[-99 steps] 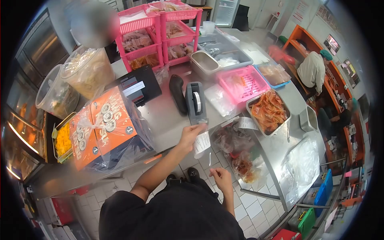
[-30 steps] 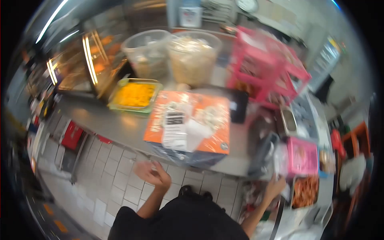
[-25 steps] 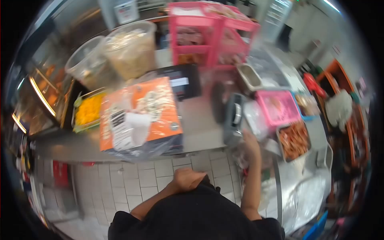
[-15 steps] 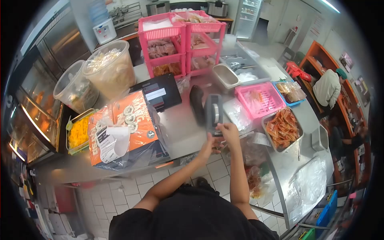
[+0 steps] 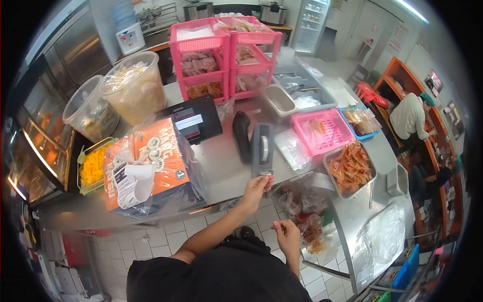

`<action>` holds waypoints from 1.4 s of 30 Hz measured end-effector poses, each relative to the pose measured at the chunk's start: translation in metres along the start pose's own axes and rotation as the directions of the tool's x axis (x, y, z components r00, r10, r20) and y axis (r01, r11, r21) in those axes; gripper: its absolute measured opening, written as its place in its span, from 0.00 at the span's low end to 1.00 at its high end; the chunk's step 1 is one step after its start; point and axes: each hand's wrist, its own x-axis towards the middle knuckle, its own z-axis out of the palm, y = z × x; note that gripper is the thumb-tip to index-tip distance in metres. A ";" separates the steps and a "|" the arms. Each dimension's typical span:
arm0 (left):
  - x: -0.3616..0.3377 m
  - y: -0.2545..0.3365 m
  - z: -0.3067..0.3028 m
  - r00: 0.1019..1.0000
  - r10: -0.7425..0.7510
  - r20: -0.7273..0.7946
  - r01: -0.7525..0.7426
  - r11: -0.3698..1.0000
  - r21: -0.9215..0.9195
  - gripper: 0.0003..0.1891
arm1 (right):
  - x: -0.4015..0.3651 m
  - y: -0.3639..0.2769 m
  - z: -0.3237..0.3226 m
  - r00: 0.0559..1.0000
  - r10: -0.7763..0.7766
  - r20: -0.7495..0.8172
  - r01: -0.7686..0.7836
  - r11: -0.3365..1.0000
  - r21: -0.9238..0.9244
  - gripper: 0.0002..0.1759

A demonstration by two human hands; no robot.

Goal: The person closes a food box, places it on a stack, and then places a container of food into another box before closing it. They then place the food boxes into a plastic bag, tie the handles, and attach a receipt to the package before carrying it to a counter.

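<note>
My left hand (image 5: 257, 190) reaches to the near end of a grey tape dispenser (image 5: 263, 151), its fingers pinched together there; whatever they grip is too small to make out. Apart from it, my right hand (image 5: 287, 232) hangs in front of the counter's edge, fingers curled, with nothing visible in it. A black handheld device (image 5: 242, 137) lies left of the dispenser. Further left, an orange box (image 5: 151, 166) in clear plastic carries a white paper slip (image 5: 135, 185). Behind the box is a black screen (image 5: 196, 119).
Pink stacked baskets (image 5: 201, 44) and two large tubs (image 5: 133, 90) stand at the back. To the right are a pink basket (image 5: 322, 132), a tray of orange-red food (image 5: 350, 168) and plastic bags (image 5: 385, 234). A co-worker (image 5: 408, 117) sits far right.
My right hand has moved away from the dispenser, down toward my body. My left hand now pinches at the dispenser's near end. The view has shifted slightly.
</note>
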 end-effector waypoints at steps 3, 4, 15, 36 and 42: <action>0.005 -0.012 0.002 0.996 0.063 -0.069 -0.063 0.998 -0.005 0.13 | 0.001 0.019 0.005 0.998 0.048 -0.036 -0.043 0.991 0.126 0.12; 0.010 -0.020 -0.001 0.994 0.095 -0.052 -0.098 0.993 -0.064 0.13 | 0.001 0.022 0.006 0.998 0.052 -0.030 -0.048 0.990 0.132 0.12; 0.011 -0.073 -0.030 0.903 -0.384 -0.194 0.326 0.905 -0.273 0.14 | 0.016 0.061 0.013 0.954 -0.033 0.298 -0.033 0.976 0.214 0.14; -0.227 0.193 -0.166 0.084 0.884 -0.460 -0.164 0.467 0.869 0.17 | 0.101 -0.267 0.067 0.380 -0.510 0.772 0.921 0.129 -0.369 0.19; -0.206 0.147 -0.212 0.297 0.564 -0.771 -0.424 0.801 0.423 0.29 | 0.172 -0.291 0.086 0.332 -0.777 0.534 0.921 0.390 -0.005 0.14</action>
